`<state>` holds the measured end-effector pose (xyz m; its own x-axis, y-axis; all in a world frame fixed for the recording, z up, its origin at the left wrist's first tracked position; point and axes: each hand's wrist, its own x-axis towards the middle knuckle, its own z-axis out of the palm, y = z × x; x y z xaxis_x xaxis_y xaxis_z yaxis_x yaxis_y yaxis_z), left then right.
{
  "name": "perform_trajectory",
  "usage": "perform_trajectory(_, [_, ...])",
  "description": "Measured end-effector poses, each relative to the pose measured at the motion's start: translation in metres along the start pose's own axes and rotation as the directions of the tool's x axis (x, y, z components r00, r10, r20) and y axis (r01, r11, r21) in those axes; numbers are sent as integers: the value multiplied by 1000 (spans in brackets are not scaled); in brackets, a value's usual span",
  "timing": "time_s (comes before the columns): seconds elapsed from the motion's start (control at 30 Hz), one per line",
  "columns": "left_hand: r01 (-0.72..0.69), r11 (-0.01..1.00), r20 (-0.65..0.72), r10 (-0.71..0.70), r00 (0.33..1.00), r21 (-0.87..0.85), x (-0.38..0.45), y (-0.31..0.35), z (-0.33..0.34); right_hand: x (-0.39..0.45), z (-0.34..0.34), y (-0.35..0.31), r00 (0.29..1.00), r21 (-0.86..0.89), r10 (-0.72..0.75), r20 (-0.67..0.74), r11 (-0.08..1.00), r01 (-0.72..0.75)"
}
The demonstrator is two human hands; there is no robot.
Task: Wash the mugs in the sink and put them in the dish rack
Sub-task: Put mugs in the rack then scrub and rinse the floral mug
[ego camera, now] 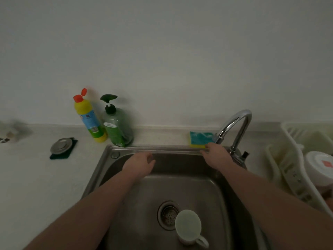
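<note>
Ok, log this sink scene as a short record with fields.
mug: one white mug upright in the steel sink, beside the drain
left hand: left hand over the sink's back wall, fingers loosely curled, holding nothing
right hand: right hand reaching to the sponge at the faucet
soap: green pump bottle and yellow bottle behind the sink
dish rack: white dish rack at right
water: none visible

Blurred past telling at the far left of the counter point(36, 177): a smeared grey shape point(15, 129). Cut off by the right edge: dish rack point(292, 170) and the white lidded container point(319, 165) inside it. Hidden from above: fingertips of the right hand point(217, 155), reaching toward the sponge point(201, 139); contact unclear. Left hand point(139, 164) fingers curled under, out of sight.
</note>
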<state>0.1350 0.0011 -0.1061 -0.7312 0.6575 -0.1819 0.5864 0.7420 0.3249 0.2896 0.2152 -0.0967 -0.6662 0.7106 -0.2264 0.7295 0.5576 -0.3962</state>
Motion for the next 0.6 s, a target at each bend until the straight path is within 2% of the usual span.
perform_trajectory(0.1, [1, 1000, -4, -1, 1000, 4, 12, -5, 0, 16, 6, -2, 993, 117, 119, -15, 986, -116])
perform_trajectory(0.2, [-1, 1000, -9, 1, 1000, -14, 29, -8, -2, 41, 16, -3, 989, 221, 147, -34, 966, -136])
perform_trajectory(0.3, [11, 999, -16, -11, 1000, -32, 44, -10, -2, 63, 18, -9, 985, 78, 136, -104, 989, -128])
perform_trajectory(0.4, [7, 999, -20, -8, 1000, -42, 59, -12, -1, 79, 20, -12, 968, 2, 182, -171, 983, -184])
perform_trajectory(0.6, [8, 999, -4, -9, 1000, -45, 86, -17, 4, 104, 34, -8, 956, 231, 273, -107, 942, -244])
